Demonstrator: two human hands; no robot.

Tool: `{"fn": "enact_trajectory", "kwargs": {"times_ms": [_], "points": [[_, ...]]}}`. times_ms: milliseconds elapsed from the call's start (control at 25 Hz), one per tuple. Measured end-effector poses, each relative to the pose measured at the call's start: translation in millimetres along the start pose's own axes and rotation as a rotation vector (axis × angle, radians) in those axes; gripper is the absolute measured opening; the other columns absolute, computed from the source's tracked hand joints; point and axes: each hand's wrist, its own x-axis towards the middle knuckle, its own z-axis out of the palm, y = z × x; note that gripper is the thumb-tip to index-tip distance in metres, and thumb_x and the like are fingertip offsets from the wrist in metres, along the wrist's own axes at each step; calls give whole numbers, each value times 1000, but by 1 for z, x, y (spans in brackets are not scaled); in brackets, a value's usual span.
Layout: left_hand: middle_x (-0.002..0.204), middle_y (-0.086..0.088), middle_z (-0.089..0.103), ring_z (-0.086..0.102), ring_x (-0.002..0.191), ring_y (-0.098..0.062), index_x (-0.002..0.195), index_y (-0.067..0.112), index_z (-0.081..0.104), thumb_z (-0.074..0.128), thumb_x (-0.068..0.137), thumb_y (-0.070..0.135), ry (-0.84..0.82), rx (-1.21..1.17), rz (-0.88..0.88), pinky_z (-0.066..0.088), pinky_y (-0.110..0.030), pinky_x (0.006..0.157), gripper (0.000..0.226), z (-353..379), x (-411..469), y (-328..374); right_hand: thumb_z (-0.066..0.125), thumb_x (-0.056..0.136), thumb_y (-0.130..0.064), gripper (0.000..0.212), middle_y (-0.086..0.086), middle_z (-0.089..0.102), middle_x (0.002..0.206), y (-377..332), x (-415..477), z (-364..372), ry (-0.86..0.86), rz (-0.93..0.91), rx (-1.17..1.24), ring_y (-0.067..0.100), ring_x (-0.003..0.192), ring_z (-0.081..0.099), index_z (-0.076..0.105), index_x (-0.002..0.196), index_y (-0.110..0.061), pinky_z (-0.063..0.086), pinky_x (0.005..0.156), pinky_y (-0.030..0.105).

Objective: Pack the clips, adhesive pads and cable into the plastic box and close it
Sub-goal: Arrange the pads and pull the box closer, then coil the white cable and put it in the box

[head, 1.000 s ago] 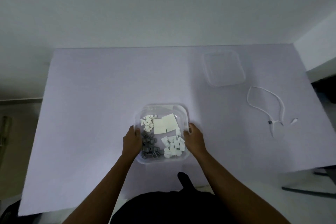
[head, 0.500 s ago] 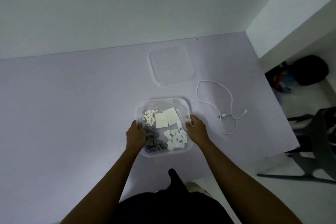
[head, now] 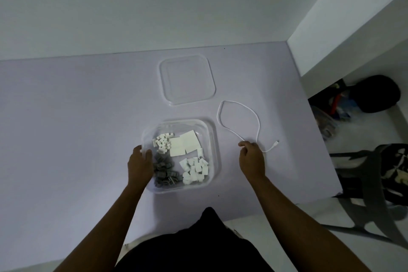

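Note:
A clear plastic box [head: 212, 139] sits open on the lilac table. Inside it lie small white clips [head: 163, 142], grey clips [head: 164, 169], larger white clips [head: 195, 169] and two white adhesive pads [head: 184, 143]. My left hand [head: 140, 164] grips the box's left rim. My right hand [head: 251, 157] rests on the table to the right of the box, its fingertips pinched on the white cable [head: 239, 115] near its crossed ends. The cable lies in a loop, one plug [head: 276, 142] sticking out to the right. The clear lid [head: 187, 80] lies flat behind the box.
The table [head: 66, 117] ends about a hand's width right of the cable. Past that edge are a dark chair [head: 373, 183] and a black bag [head: 375, 93] on the floor. A white wall runs along the table's far edge.
My right hand has let go of the box's right rim and moved right onto the cable. The left hand stays on the box. The camera has turned to the right.

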Motion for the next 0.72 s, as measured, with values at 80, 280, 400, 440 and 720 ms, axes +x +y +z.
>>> {"fn": "enact_trajectory", "kwargs": {"times_ms": [80,280,400,440,720], "points": [[132,-25,52,50,121,-41,137,6,41,51,97,35,85,23,-4,42,-53,98,51,-2,-2,7,51,92,-3,16,11,64,86,5,6,-7,68,8,9,30,78,62,64,83,-9,47,69,32],[131,-21,49,44,122,-39,133,11,44,61,91,31,257,152,221,39,-56,95,50,-1,-16,41,72,82,-22,16,4,55,94,25,-7,-20,-1,65,-2,21,85,55,64,88,-8,41,71,26],[122,-15,52,48,114,-31,126,14,52,63,89,21,225,150,445,44,-47,92,39,7,-25,67,68,84,-28,18,10,62,90,39,-24,-10,-164,-9,-309,31,90,60,70,79,-10,47,75,37],[120,-12,52,50,111,-29,124,15,54,62,90,17,168,117,508,48,-45,91,36,11,-29,77,65,88,-28,21,12,64,87,34,-27,-10,-175,-36,-299,34,88,62,68,75,-11,48,73,38],[136,-4,47,49,113,-22,142,26,42,59,95,24,-236,262,1061,48,-33,92,50,37,-59,140,49,102,-38,30,-1,56,51,-104,-37,-89,-448,-172,278,12,44,53,60,83,-18,48,49,26]]}}
